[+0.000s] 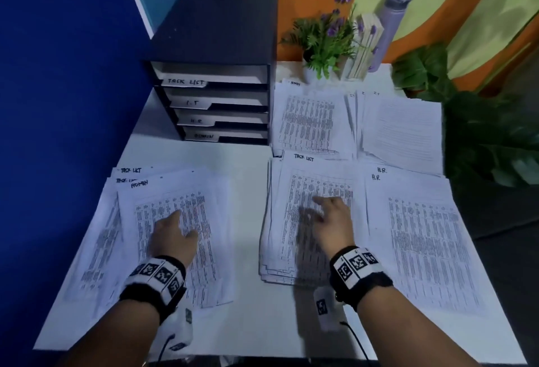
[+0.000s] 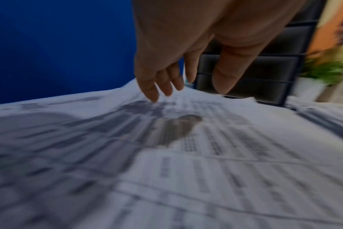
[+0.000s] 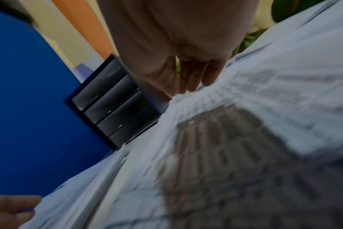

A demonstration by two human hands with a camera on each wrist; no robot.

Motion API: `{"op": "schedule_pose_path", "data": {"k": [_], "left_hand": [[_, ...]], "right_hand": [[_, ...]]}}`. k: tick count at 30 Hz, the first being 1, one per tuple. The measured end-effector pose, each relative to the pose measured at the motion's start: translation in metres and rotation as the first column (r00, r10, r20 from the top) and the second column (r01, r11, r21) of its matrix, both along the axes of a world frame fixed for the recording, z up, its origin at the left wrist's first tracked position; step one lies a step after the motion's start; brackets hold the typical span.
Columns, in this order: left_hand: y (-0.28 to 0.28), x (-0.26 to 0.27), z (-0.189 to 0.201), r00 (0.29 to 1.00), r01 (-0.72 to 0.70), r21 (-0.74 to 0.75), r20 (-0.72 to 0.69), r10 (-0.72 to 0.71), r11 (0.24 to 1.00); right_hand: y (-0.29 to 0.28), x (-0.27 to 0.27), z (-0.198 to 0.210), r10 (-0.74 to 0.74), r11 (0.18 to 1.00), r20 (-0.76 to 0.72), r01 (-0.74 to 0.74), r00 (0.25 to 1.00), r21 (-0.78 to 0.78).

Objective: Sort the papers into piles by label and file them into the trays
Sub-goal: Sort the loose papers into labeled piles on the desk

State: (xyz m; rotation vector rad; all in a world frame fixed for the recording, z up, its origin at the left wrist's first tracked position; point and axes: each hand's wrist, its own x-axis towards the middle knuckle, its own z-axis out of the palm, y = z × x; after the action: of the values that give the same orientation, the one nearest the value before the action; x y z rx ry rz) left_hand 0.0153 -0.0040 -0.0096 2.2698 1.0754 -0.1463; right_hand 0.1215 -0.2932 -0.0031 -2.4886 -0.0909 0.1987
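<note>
The left hand (image 1: 175, 237) lies flat and open on the mixed pile (image 1: 163, 221) near the bench's (image 1: 248, 323) left edge; its top sheet says ADMIN. The right hand (image 1: 331, 219) is open over the TASK LIST pile (image 1: 294, 191), holding nothing. Slide one sheet only, read its label, then move it. The trays (image 1: 215, 104) wait at the back.

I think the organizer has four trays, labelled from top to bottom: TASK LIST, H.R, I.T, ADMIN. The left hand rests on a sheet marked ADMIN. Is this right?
Not quite: the two middle labels are swapped. The head view shows the organizer with four trays reading, top to bottom, TASK LIST, I.T, H.R, ADMIN. The rest holds: the left hand does rest on the sheet marked ADMIN.
</note>
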Motion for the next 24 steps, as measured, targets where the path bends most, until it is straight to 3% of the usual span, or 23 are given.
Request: {"op": "schedule_pose_path", "data": {"k": [3, 6, 9, 13, 17, 22, 24], "left_hand": [[0.038, -0.019, -0.008, 0.971, -0.076, 0.141, -0.215, 0.106, 0.987], [0.057, -0.037, -0.011, 0.930, -0.089, 0.118, -0.346, 0.125, 0.989], [0.061, -0.051, -0.019, 0.916, -0.014, 0.113, -0.398, 0.058, 0.994], [0.055, -0.066, -0.027, 0.949, 0.082, 0.107, -0.313, -0.045, 0.991], [0.051, -0.082, -0.029, 0.973, 0.106, 0.010, -0.206, -0.102, 0.994], [0.056, -0.093, -0.023, 0.987, -0.035, -0.248, 0.144, 0.072, 0.968], [0.056, -0.090, -0.016, 0.976, -0.075, -0.312, 0.174, 0.134, 0.947]], "right_hand": [[0.037, -0.017, 0.006, 0.175, 0.979, -0.114, -0.160, 0.978, 0.130], [0.072, -0.032, 0.008, 0.258, 0.948, -0.226, -0.201, 0.940, 0.245], [0.103, -0.041, 0.008, 0.332, 0.932, -0.299, -0.263, 0.894, 0.250], [0.133, -0.050, -0.005, 0.321, 0.942, -0.377, -0.251, 0.869, 0.224], [0.150, -0.056, -0.013, 0.297, 0.954, -0.379, -0.263, 0.876, 0.142], [0.154, -0.056, -0.012, 0.276, 0.959, -0.359, -0.230, 0.892, 0.165], [0.156, -0.056, -0.013, 0.262, 0.961, -0.288, -0.221, 0.921, 0.167]]}}
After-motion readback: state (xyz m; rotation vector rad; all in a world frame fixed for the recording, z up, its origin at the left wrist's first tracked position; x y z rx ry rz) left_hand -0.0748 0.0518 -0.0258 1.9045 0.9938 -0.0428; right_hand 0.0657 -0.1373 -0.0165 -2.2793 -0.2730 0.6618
